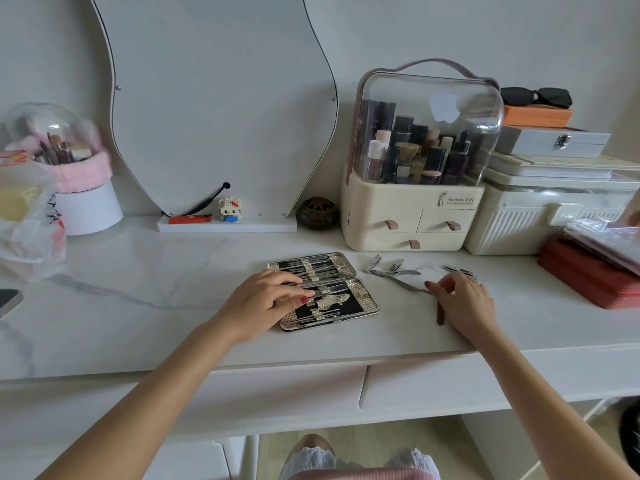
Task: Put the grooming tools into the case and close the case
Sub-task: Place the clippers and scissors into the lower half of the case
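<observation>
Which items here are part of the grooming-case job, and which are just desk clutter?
Job: open case; loose clippers; nipper at the right hand; left hand on the case.

Clutter: mirror, cosmetics organiser, sunglasses, brush holder, red box.

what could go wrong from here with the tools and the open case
1. The right hand pinches only the tip of the long tool, which touches other loose tools; lifting it may drag or scatter them.
2. The left hand rests on the open case over seated tools; pressing or sliding could dislodge them.
3. Several tools lie outside, including one behind the right hand; closing early would leave it out.
</observation>
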